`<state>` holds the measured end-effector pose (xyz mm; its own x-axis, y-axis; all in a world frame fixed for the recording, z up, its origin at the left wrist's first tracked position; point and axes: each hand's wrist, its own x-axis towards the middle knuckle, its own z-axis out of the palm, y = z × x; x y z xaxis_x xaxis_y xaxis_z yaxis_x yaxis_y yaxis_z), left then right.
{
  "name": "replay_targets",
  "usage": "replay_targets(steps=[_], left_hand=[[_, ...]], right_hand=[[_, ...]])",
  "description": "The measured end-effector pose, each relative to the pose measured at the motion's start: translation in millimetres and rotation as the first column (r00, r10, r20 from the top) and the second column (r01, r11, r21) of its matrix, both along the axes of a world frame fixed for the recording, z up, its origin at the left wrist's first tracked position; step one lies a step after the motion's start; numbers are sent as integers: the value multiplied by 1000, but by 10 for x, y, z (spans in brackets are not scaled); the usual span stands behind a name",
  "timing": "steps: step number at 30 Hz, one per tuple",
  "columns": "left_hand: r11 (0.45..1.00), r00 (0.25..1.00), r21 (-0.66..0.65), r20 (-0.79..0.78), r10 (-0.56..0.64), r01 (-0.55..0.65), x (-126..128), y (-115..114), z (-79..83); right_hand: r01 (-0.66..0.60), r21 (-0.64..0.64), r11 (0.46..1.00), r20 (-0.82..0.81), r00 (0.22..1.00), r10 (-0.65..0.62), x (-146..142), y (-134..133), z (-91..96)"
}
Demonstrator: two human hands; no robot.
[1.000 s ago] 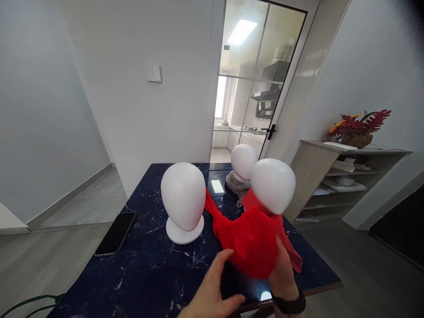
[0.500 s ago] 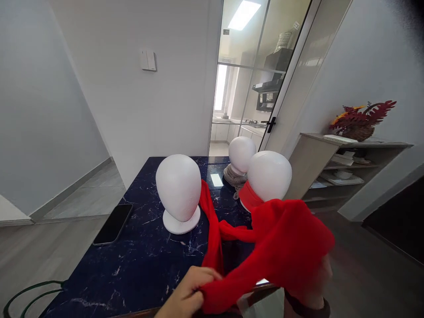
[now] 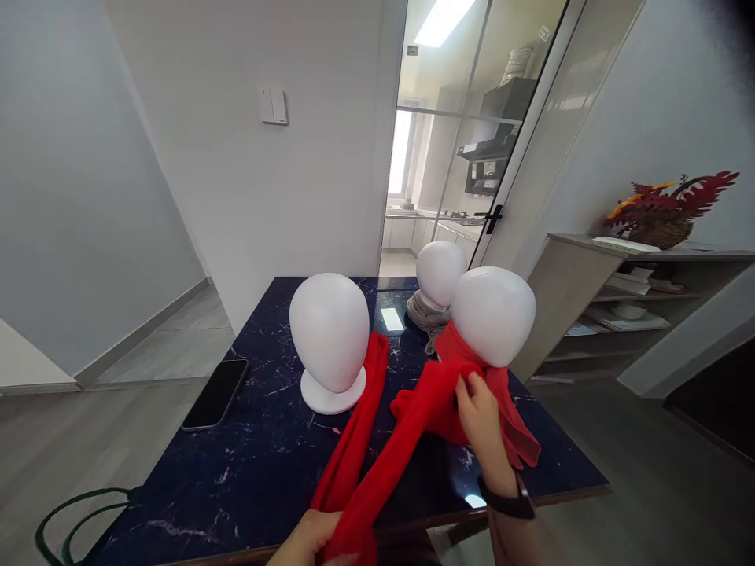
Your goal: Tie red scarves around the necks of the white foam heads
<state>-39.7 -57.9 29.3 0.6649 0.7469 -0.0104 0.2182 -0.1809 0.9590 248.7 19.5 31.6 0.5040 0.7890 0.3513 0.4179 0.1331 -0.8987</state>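
Observation:
A long bright red scarf (image 3: 394, 464) stretches between my two hands. My left hand (image 3: 312, 536) grips it at the table's front edge, partly cut off by the bottom of the picture. Farther up its length my right hand (image 3: 479, 405), with a dark band on the wrist, is closed on the cloth. Another length of the scarf runs back to beside the white foam head (image 3: 329, 334) at the left. Behind my right hand stands a second foam head (image 3: 494, 316) with a duller red scarf (image 3: 514, 424) around its neck, one end hanging down.
A third foam head (image 3: 441, 273) with a grey-brown knitted scarf (image 3: 425, 314) stands at the back. A black phone (image 3: 215, 395) lies on the dark blue marbled table (image 3: 248, 479) at the left. Green cord loops (image 3: 88, 507) hang off the left edge. A shelf (image 3: 590, 271) stands right.
My right hand has moved left and away from me, drawing the bunched scarf out longer. The dull red scarf's hanging end now shows. The view has shifted slightly.

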Motion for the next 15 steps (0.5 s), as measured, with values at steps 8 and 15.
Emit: replay_targets(steps=[8,15], left_hand=[[999,998,-25,-41,-40,39,289,173,-152],[999,999,-15,-39,-31,30,203,271,-42]], right_hand=[[-389,20,921,310,878,364,-529,-814,-214],[-836,-355,419,-148,493,858,-697,-819,106]])
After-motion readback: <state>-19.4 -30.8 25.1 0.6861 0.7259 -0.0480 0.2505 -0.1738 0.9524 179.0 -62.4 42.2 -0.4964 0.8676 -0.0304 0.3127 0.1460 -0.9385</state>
